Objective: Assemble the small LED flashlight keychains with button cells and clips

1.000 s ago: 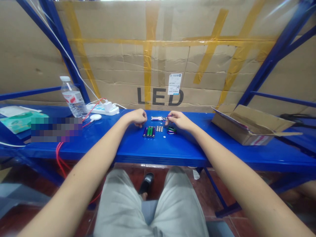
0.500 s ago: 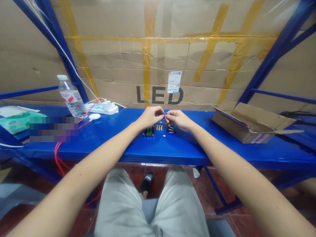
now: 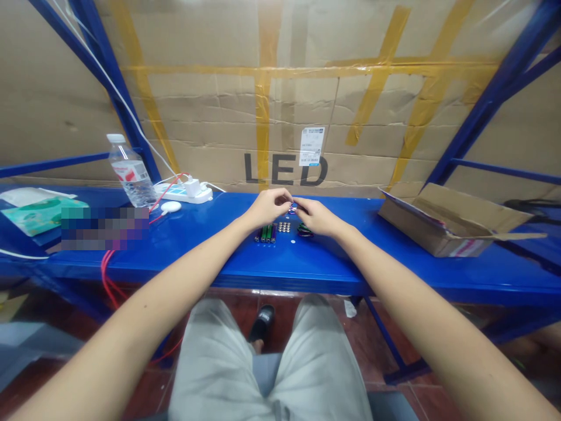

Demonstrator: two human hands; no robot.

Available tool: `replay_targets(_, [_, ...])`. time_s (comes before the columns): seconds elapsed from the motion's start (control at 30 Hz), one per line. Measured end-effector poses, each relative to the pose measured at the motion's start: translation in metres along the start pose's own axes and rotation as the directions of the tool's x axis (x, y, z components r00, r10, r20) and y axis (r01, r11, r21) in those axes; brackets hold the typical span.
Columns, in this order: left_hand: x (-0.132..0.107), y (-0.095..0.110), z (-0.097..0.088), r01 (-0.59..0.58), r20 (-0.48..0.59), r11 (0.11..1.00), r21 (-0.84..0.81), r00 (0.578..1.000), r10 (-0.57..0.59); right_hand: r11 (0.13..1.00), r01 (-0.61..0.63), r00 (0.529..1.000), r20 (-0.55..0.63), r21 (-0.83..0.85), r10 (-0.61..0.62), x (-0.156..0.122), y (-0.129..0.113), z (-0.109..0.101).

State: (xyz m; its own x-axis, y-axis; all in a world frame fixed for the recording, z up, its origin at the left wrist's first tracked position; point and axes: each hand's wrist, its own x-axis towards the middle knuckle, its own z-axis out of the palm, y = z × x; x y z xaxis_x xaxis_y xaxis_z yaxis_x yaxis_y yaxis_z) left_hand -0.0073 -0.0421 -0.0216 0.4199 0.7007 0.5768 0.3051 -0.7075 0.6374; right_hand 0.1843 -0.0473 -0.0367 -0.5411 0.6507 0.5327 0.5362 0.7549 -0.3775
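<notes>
Left hand (image 3: pixel 270 206) and right hand (image 3: pixel 322 217) close together over bench (image 3: pixel 287 266). Small shiny purple piece (image 3: pixel 292 209) sits between fingertips of both; left forefinger and thumb tips nearly together, right fingers stretched forward. Cannot tell whether either set clamps it. Purple and green tubes (image 3: pixel 268 234) lie side by side near left wrist; shiny round pieces (image 3: pixel 284 227) beside them; dark green clips (image 3: pixel 304 231) partly behind right hand.

Table front (image 3: pixel 307 266) is free — carton (image 3: pixel 416 231) bars the right.
</notes>
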Motion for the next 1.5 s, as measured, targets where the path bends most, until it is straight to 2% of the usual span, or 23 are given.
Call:
replay_targets(0.17, [0.000,0.001,0.000,0.035,0.020,0.998,-0.060,0.999,-0.033,0.998,-0.014,1.000,0.015,-0.056,0.015,-0.002,0.000,0.001])
replay_targets(0.4, [-0.001,-0.002,0.002,0.038,0.054,0.994,-0.101,0.998,-0.032,1.000,-0.018,0.998,0.053,0.006,0.018,-0.001,-0.006,0.000])
replay_targets(0.6, [-0.001,-0.001,0.002,0.067,0.077,0.990,-0.125,0.995,-0.058,0.995,-0.097,0.993,0.064,0.000,0.097,-0.003,-0.002,0.002])
replay_targets(1.0, [0.001,-0.002,0.010,0.130,0.099,0.985,-0.116,0.988,-0.119,0.971,-0.218,0.972,0.063,-0.100,0.225,-0.001,-0.015,0.002])
replay_targets(1.13, [0.004,-0.002,-0.003,0.124,0.035,0.991,-0.048,0.992,-0.122,0.957,-0.281,0.959,-0.050,-0.073,0.278,0.001,0.002,-0.001])
replay_targets(1.27, [0.003,-0.009,-0.030,0.189,-0.060,0.980,0.064,0.981,-0.185,0.884,-0.455,0.887,-0.145,-0.112,0.438,-0.002,0.026,-0.016])
replay_targets(1.37, [0.002,-0.021,-0.046,0.309,-0.059,0.947,0.091,0.951,-0.305,0.801,-0.558,0.830,-0.123,-0.216,0.544,-0.006,0.038,-0.025])
replay_targets(1.43, [0.002,-0.030,-0.053,0.391,-0.011,0.905,0.164,0.919,-0.395,0.771,-0.567,0.815,-0.065,-0.288,0.576,-0.008,0.041,-0.028])
replay_targets(1.5, [0.001,-0.038,-0.057,0.413,0.060,0.863,0.289,0.892,-0.447,0.761,-0.551,0.810,-0.002,-0.341,0.586,-0.009,0.042,-0.027])
